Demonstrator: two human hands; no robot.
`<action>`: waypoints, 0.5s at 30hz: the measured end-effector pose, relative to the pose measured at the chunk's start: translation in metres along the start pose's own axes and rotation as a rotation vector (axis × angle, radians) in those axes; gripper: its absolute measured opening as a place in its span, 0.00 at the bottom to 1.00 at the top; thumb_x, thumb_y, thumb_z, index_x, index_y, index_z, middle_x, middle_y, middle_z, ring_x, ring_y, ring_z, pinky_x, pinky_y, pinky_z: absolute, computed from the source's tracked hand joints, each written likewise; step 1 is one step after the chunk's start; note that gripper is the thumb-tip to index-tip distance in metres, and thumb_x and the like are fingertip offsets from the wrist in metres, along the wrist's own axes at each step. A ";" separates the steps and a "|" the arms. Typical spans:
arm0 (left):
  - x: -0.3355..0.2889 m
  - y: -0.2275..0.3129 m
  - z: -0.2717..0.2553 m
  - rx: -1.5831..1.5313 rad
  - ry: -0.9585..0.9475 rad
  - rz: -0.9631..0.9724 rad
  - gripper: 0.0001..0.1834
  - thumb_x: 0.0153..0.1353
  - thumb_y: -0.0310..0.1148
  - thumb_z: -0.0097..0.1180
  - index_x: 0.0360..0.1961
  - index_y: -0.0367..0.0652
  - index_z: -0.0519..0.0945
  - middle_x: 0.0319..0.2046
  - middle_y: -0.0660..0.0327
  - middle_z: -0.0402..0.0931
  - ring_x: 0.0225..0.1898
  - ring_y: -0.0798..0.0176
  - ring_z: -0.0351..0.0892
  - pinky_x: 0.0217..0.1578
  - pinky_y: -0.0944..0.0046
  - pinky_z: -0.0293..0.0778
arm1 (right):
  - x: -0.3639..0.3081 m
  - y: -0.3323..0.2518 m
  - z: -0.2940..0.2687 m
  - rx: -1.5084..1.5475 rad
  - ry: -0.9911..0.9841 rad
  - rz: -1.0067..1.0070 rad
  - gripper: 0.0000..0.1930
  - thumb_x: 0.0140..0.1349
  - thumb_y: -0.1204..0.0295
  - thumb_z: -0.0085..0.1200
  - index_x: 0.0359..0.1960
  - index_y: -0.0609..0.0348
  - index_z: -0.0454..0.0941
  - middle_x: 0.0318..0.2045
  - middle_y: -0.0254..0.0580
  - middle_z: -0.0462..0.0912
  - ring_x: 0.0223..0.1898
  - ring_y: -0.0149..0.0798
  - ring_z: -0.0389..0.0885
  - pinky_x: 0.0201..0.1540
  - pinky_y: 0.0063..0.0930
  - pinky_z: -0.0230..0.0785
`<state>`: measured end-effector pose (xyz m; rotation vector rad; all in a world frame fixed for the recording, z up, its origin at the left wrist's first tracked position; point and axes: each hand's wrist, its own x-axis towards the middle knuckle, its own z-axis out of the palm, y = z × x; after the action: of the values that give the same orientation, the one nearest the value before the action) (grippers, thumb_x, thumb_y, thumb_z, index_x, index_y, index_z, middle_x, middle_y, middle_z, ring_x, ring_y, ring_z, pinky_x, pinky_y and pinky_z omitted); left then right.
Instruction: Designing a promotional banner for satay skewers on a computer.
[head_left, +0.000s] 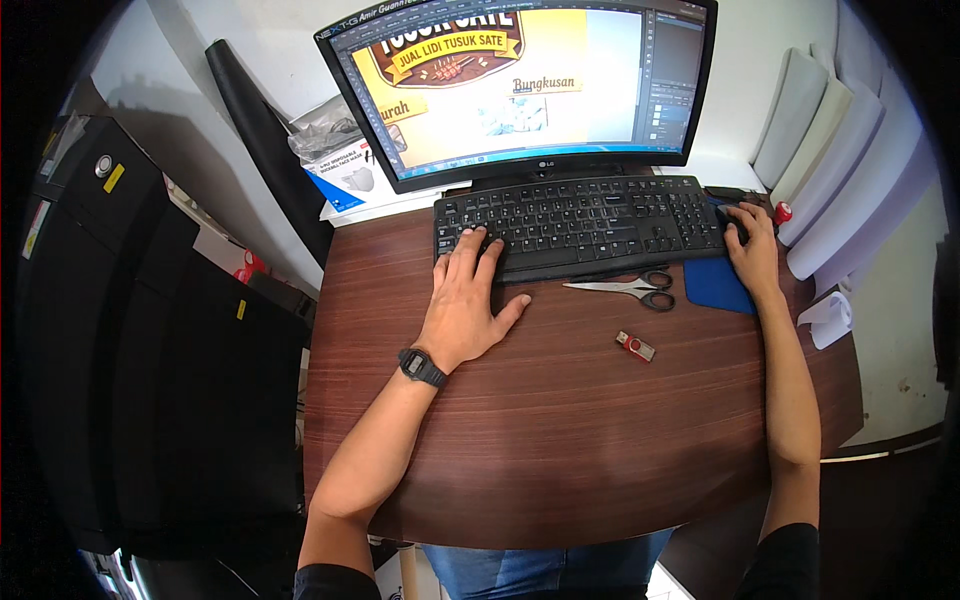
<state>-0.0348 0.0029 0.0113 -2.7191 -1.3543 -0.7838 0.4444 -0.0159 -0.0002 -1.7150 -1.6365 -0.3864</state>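
Note:
My left hand [462, 312] lies over the left end of a black keyboard [590, 225]. Its fingertips touch the keys, and the thumb is spread out over the desk. On that wrist is a black digital watch [421, 366]. My right hand [755, 243] is curved over a dark computer mouse [725, 213], mostly hidden beneath it, on a blue mouse pad [715, 287]. Below the keyboard lie scissors [637, 287] with black handles, blades pointing left. Nearer me is a small red and silver USB stick [636, 346]. A monitor [530, 95] behind the keyboard displays a yellow design in editing software.
The brown wooden desk [560, 430] has a curved front edge close to my lap. A tall black machine [150, 330] stands at the left. Behind the desk's left side is a white and blue box [345, 175]. Large white rolls [850, 170] lean along the right.

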 end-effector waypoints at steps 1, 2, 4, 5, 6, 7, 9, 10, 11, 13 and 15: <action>0.000 0.000 0.000 0.001 -0.001 0.001 0.43 0.62 0.49 0.69 0.71 0.36 0.69 0.74 0.41 0.57 0.77 0.38 0.57 0.73 0.40 0.56 | 0.000 -0.001 0.000 0.002 0.002 0.000 0.16 0.64 0.72 0.59 0.53 0.61 0.85 0.56 0.52 0.81 0.59 0.55 0.78 0.64 0.43 0.71; 0.000 0.000 0.000 0.002 -0.001 0.000 0.43 0.62 0.49 0.69 0.71 0.36 0.69 0.74 0.41 0.57 0.77 0.38 0.57 0.73 0.40 0.56 | 0.000 -0.001 0.001 0.003 0.003 0.001 0.16 0.64 0.72 0.59 0.53 0.61 0.85 0.56 0.52 0.81 0.59 0.55 0.78 0.64 0.43 0.71; 0.000 0.001 -0.001 0.007 -0.008 -0.004 0.43 0.62 0.49 0.69 0.72 0.36 0.69 0.74 0.41 0.57 0.77 0.38 0.57 0.73 0.40 0.56 | 0.000 0.000 0.002 0.002 0.001 0.001 0.16 0.64 0.72 0.59 0.53 0.61 0.85 0.56 0.52 0.81 0.59 0.55 0.78 0.64 0.43 0.71; 0.000 0.001 -0.001 0.006 -0.007 -0.003 0.43 0.62 0.49 0.69 0.72 0.36 0.69 0.74 0.41 0.57 0.77 0.38 0.57 0.73 0.40 0.56 | 0.000 0.001 0.001 0.000 0.000 0.001 0.16 0.64 0.72 0.59 0.53 0.61 0.85 0.57 0.52 0.81 0.60 0.55 0.78 0.64 0.42 0.71; 0.000 0.001 0.000 0.001 -0.006 -0.003 0.43 0.62 0.49 0.69 0.71 0.36 0.69 0.74 0.41 0.57 0.77 0.38 0.57 0.73 0.40 0.56 | 0.000 0.002 0.000 -0.001 0.000 0.001 0.16 0.64 0.72 0.59 0.53 0.61 0.85 0.57 0.52 0.81 0.60 0.55 0.78 0.64 0.42 0.71; 0.000 0.001 0.000 -0.002 -0.005 -0.003 0.43 0.62 0.49 0.69 0.71 0.36 0.69 0.74 0.41 0.57 0.77 0.38 0.56 0.73 0.40 0.56 | 0.000 0.002 0.001 -0.006 0.000 0.001 0.16 0.64 0.72 0.59 0.53 0.61 0.85 0.57 0.52 0.81 0.60 0.55 0.78 0.64 0.42 0.71; 0.000 0.001 -0.001 -0.005 -0.006 -0.004 0.43 0.62 0.49 0.69 0.71 0.35 0.69 0.74 0.41 0.57 0.77 0.38 0.56 0.73 0.40 0.56 | 0.000 0.002 0.001 -0.010 -0.001 0.001 0.16 0.64 0.72 0.59 0.53 0.61 0.85 0.57 0.52 0.81 0.60 0.55 0.78 0.64 0.43 0.71; 0.000 0.001 -0.001 -0.009 -0.007 -0.006 0.43 0.63 0.49 0.69 0.71 0.35 0.69 0.74 0.41 0.57 0.77 0.38 0.56 0.73 0.40 0.56 | 0.000 0.002 0.001 -0.007 0.001 -0.001 0.16 0.64 0.72 0.59 0.53 0.61 0.85 0.57 0.52 0.81 0.60 0.55 0.78 0.64 0.43 0.71; 0.000 0.001 -0.001 -0.009 -0.008 -0.006 0.43 0.63 0.49 0.69 0.71 0.35 0.69 0.74 0.41 0.57 0.77 0.38 0.56 0.73 0.40 0.56 | 0.000 0.001 0.001 -0.005 0.002 -0.002 0.16 0.64 0.72 0.59 0.53 0.60 0.85 0.57 0.52 0.81 0.60 0.55 0.78 0.64 0.43 0.71; 0.000 0.002 -0.002 -0.008 -0.017 -0.014 0.42 0.63 0.49 0.69 0.71 0.35 0.69 0.74 0.41 0.57 0.77 0.38 0.56 0.74 0.40 0.56 | 0.000 -0.001 0.000 -0.005 -0.001 0.006 0.16 0.64 0.72 0.59 0.53 0.60 0.85 0.57 0.52 0.81 0.60 0.55 0.78 0.64 0.43 0.71; 0.000 0.001 -0.001 -0.004 -0.013 -0.010 0.43 0.63 0.49 0.69 0.71 0.35 0.69 0.74 0.41 0.57 0.77 0.38 0.56 0.74 0.40 0.56 | 0.000 -0.002 -0.001 -0.006 -0.003 0.014 0.16 0.64 0.72 0.59 0.53 0.60 0.85 0.57 0.52 0.81 0.60 0.55 0.78 0.64 0.43 0.71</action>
<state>-0.0343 0.0020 0.0129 -2.7274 -1.3713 -0.7724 0.4426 -0.0165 0.0012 -1.7316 -1.6259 -0.3818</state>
